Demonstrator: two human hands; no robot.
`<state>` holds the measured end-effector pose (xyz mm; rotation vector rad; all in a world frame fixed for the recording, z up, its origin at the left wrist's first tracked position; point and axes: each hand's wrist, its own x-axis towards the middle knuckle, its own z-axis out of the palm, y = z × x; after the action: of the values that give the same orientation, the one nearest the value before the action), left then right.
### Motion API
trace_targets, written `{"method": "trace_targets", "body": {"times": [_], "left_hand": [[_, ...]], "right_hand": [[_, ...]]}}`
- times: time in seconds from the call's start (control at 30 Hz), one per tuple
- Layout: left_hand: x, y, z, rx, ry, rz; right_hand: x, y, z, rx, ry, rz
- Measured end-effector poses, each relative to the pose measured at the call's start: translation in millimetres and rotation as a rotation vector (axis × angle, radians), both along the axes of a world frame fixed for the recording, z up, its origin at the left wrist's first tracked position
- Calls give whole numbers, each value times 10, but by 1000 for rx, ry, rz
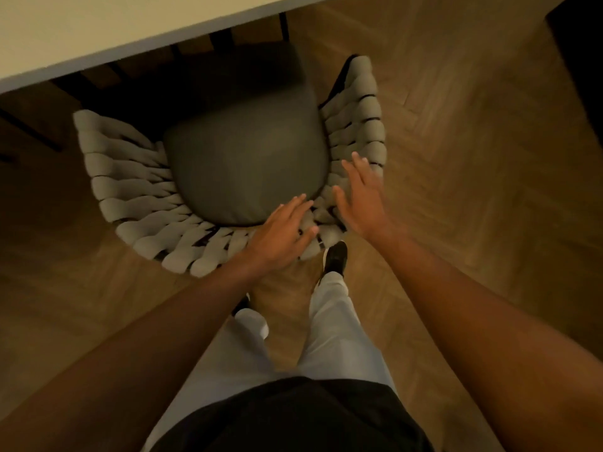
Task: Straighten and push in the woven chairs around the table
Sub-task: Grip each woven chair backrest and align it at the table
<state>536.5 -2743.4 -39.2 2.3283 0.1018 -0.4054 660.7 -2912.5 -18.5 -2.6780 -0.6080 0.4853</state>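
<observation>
A woven chair (130, 190) with thick pale grey straps curving around a dark seat cushion (244, 158) stands right below me. Its front tucks partly under the white table (98, 31) at the top left. The chair sits turned a little relative to the table edge. My left hand (280, 233) lies flat, fingers spread, over the back rim of the weave. My right hand (362, 197) hovers over the right rear of the backrest with fingers apart, gripping nothing.
Herringbone wood floor (473, 158) spreads to the right and left of the chair. Dark chair or table legs (284, 24) show under the tabletop. My legs in light trousers and a black shoe (336, 259) stand just behind the chair. A dark object (580, 60) fills the top right corner.
</observation>
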Motion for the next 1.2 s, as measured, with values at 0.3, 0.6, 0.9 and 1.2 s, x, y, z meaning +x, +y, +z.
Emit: {"method": "trace_targets", "body": {"times": [0.3, 0.6, 0.9, 1.2], "left_hand": [[944, -1191, -140, -98, 169, 217], [1010, -1278, -277, -5, 236, 252], [1167, -1213, -195, -21, 189, 251], [1942, -1189, -281, 17, 124, 375]], "right_hand": [[1042, -546, -250, 150, 282, -201], [1180, -276, -388, 370, 458, -318], [1390, -205, -313, 316, 371, -201], [2256, 34, -343, 219, 349, -88]]}}
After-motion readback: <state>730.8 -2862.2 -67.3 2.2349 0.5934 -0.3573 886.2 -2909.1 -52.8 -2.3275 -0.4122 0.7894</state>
